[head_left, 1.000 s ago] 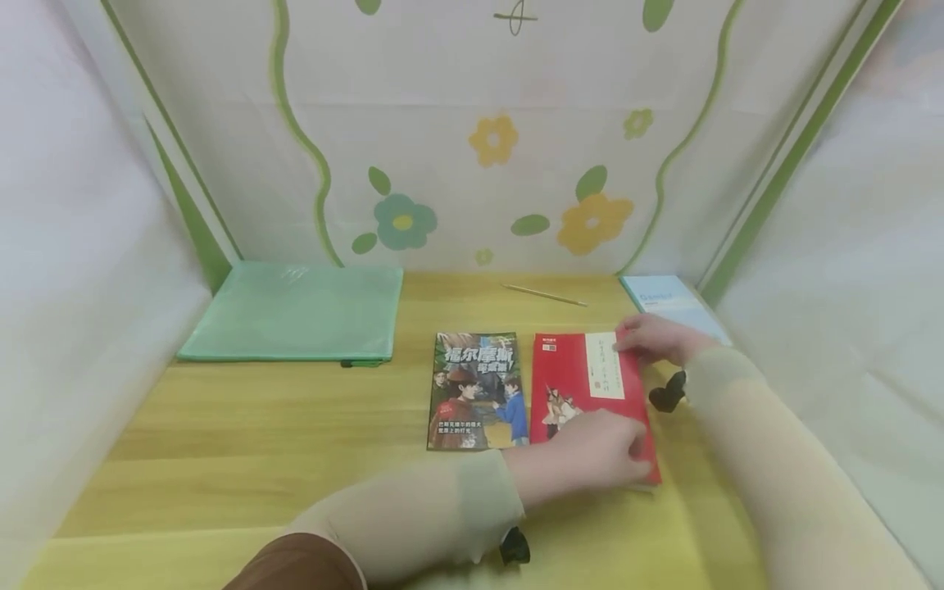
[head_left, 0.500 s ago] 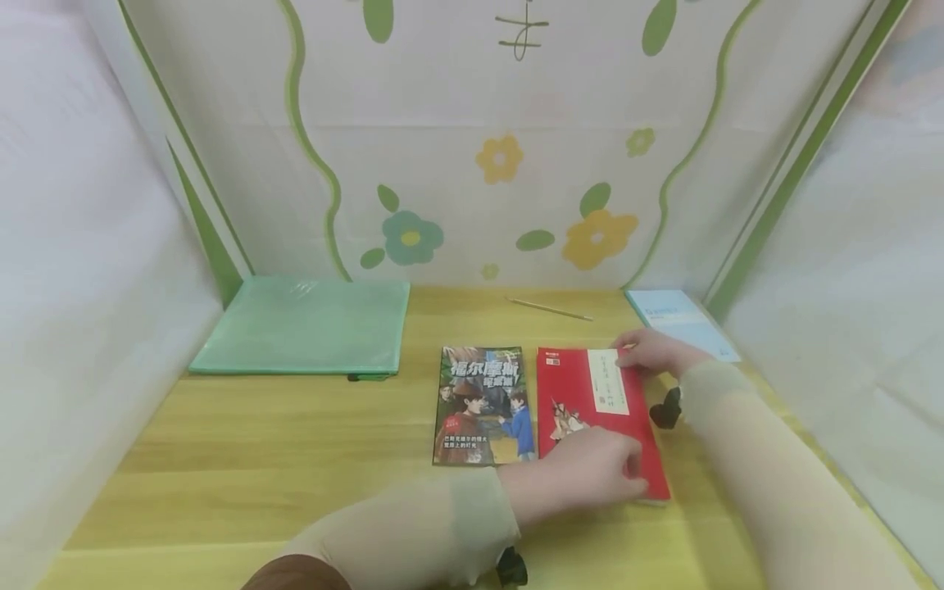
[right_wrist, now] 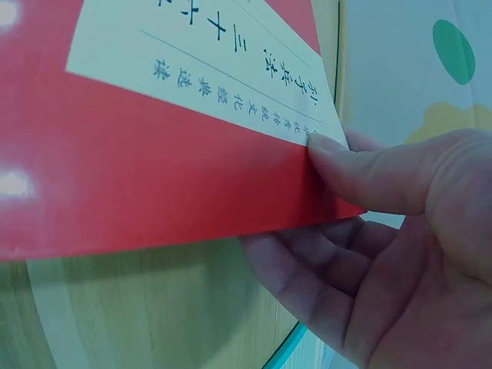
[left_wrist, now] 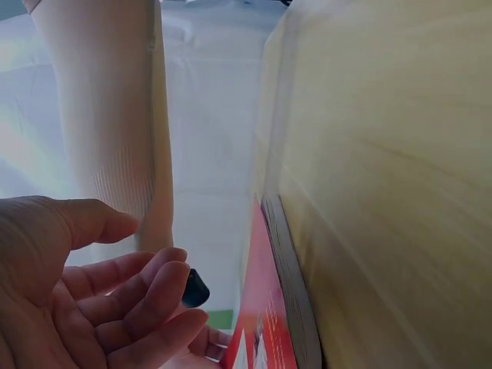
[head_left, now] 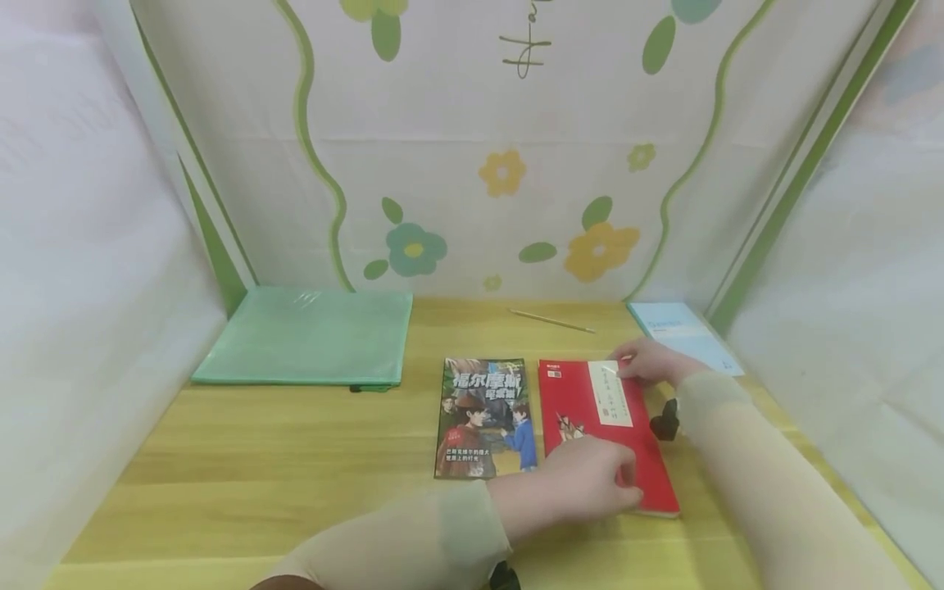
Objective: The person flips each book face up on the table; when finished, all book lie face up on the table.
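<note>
Over the last second the red book (head_left: 601,430) slides slightly right and toward the near edge of the table, so the gap between it and the detective book (head_left: 485,416) widens at the near end. The left hand (head_left: 583,483) moves with its near corner, and the right hand (head_left: 649,363) follows at its far right corner.

My left hand (left_wrist: 84,300) hangs open, fingers loosely curled, just beside the red book (left_wrist: 265,323) lying on the wooden table (left_wrist: 384,177); pale sleeve (left_wrist: 115,115) beyond.
</note>
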